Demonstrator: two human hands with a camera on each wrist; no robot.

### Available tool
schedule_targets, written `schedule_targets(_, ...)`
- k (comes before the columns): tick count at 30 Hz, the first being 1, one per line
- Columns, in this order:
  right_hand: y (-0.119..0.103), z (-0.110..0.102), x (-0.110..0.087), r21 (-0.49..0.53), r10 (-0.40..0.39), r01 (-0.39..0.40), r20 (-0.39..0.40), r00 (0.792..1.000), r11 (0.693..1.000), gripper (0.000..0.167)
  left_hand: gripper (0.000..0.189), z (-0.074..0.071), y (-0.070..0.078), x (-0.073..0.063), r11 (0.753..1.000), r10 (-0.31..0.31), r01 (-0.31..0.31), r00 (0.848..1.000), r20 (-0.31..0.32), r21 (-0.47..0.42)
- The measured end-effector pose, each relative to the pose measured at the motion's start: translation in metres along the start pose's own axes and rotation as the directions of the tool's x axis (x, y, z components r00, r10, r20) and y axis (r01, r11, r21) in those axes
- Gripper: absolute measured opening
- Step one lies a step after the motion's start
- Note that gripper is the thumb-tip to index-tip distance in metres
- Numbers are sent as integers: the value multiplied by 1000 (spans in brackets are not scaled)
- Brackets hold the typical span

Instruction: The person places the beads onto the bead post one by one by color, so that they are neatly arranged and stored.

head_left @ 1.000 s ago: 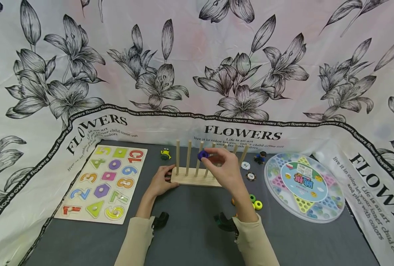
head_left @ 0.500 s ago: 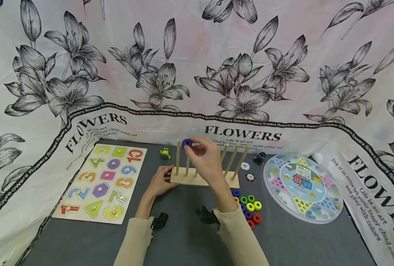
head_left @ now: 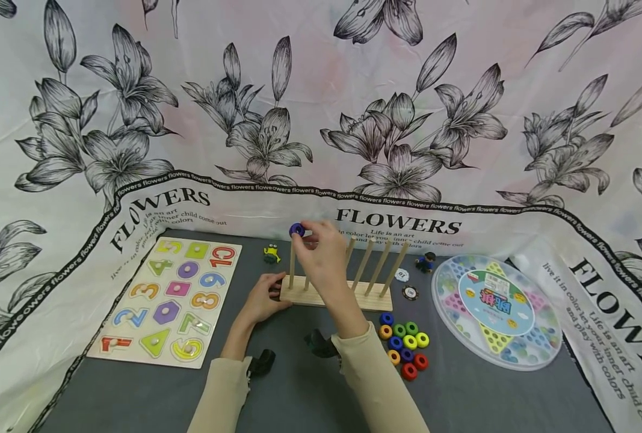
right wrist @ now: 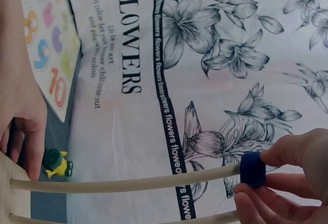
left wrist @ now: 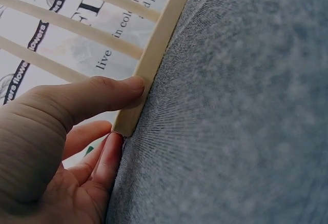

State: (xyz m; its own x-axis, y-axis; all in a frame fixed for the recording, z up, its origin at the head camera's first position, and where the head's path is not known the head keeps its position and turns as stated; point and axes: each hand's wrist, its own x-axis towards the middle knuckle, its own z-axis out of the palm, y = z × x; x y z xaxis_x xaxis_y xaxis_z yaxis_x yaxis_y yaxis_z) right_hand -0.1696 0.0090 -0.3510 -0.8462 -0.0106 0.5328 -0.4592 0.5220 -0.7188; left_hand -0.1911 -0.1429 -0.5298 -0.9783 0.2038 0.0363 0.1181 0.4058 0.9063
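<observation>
My right hand (head_left: 325,255) pinches a dark blue ring (head_left: 296,230) between thumb and fingers. The ring is at the top end of the leftmost peg (head_left: 292,267); in the right wrist view the blue ring (right wrist: 252,169) meets the peg's tip. The wooden peg rack (head_left: 312,296) has a flat base with several upright pegs, some hidden behind my right hand. At the base's left end my left hand (head_left: 262,297) grips it, thumb (left wrist: 120,92) on the front face and fingers round the end.
Several coloured rings (head_left: 405,343) lie right of the rack. A number puzzle board (head_left: 177,337) is at the left, a round game board (head_left: 496,310) at the right. Behind the rack stand a yellow-green toy (head_left: 271,254) and a small figure (head_left: 426,261); two chips (head_left: 410,292) lie nearby.
My right hand has carried the blue ring leftward and up across the rack to the leftmost peg's top. The loose rings have come into view. My left hand stays on the base.
</observation>
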Motion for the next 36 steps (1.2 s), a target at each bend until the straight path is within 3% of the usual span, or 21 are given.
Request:
schedule_targets(8, -2, 8, 2, -98, 11, -10, 13, 1000, 995, 18, 70, 1, -2, -1, 1000, 6, -6, 1000, -1, -14)
schedule_targets(14, 0, 11, -1, -86, 64, -58, 60, 996, 995, 23, 69, 3, -2, -1, 1000, 16, -16, 1000, 7, 0)
schedule_targets(18, 5, 14, -5, -79, 40, -38, 34, 999, 996, 27, 69, 3, -2, 0, 1000, 13, -13, 1000, 7, -4)
schedule_targets(26, 19, 26, -22, -38, -62, 59, -57, 996, 998, 27, 69, -2, -6, 3, 998, 61, -60, 998, 17, -27)
schedule_targets(32, 34, 37, -37, -25, -28, 27, -50, 998, 999, 26, 67, -4, -10, 1, 991, 111, -109, 994, 21, -77)
schedule_targets(36, 45, 45, -48, -17, 17, -17, -22, 1000, 1000, 27, 66, -5, -11, 0, 992, 108, -106, 994, 19, -68)
